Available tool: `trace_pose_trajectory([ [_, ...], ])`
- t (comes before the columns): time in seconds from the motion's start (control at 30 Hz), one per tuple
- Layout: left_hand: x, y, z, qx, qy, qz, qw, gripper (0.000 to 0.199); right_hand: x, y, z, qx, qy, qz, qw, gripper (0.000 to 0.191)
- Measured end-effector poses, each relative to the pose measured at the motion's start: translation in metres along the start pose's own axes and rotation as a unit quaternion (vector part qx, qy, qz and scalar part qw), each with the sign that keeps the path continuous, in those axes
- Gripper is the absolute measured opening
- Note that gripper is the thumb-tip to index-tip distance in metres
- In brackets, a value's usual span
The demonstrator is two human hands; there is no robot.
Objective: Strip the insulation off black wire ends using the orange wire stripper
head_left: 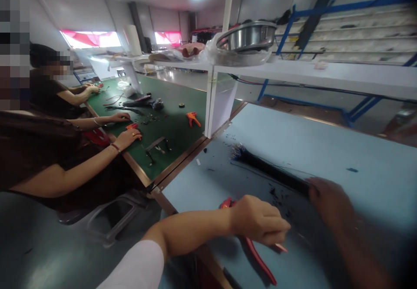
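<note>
My left hand [260, 220] is closed, knuckles up, over the red-handled hand tool [260, 260] near the front edge of the blue table. The tool's red head shows behind my wrist and its handles stick out below the fingers. What the curled fingers hold, if anything, is hidden. My right hand [334, 204], a little blurred, is closed around the near end of a bundle of black wires [273, 171]. The bundle lies slantwise on the table, with its bare, shiny tips [237, 151] fanned out at the far left end.
Dark scraps [276, 193] lie beside the bundle. A white upright panel [221, 102] carries a shelf with a metal basin [247, 37]. On the left, two people sit at a green table [176, 137] with an orange tool [193, 119], wires and a small black stand [158, 147].
</note>
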State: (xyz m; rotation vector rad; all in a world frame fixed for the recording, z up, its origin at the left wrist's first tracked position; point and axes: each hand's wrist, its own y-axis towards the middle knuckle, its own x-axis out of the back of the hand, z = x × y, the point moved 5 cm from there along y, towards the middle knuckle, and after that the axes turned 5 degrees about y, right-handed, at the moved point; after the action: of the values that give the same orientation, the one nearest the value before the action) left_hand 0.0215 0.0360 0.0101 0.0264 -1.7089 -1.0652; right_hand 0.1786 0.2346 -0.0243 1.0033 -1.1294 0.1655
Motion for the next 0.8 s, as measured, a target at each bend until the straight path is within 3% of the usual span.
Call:
trace_pose_trajectory([
  [0.2,0.034,0.001,0.019,0.06,-0.029,-0.101,0.993,0.018,0.042,-0.011,0.034,-0.161,-0.034,0.091,0.982,0.033],
  [0.27,0.037,0.002,0.031,0.104,-0.054,-0.116,0.986,0.016,0.049,-0.019,0.056,-0.139,0.025,0.137,0.98,0.03],
  [0.37,0.037,0.002,0.05,0.174,-0.065,-0.17,0.968,0.014,0.061,-0.039,0.085,-0.162,0.048,0.173,0.97,0.022],
  [0.5,0.034,0.0,0.063,0.236,-0.091,-0.201,0.946,0.015,0.073,-0.071,0.152,-0.129,0.121,0.183,0.967,0.031],
  [0.63,0.03,-0.003,0.077,0.306,-0.125,-0.208,0.921,0.018,0.068,-0.098,0.21,-0.065,0.171,0.18,0.967,0.07],
  [0.7,0.026,-0.006,0.086,0.34,-0.162,-0.222,0.899,0.017,0.058,-0.102,0.221,-0.065,0.151,0.188,0.968,0.07],
  [0.8,0.021,-0.01,0.095,0.372,-0.202,-0.235,0.875,0.016,0.046,-0.099,0.224,-0.08,0.115,0.202,0.969,0.057],
])
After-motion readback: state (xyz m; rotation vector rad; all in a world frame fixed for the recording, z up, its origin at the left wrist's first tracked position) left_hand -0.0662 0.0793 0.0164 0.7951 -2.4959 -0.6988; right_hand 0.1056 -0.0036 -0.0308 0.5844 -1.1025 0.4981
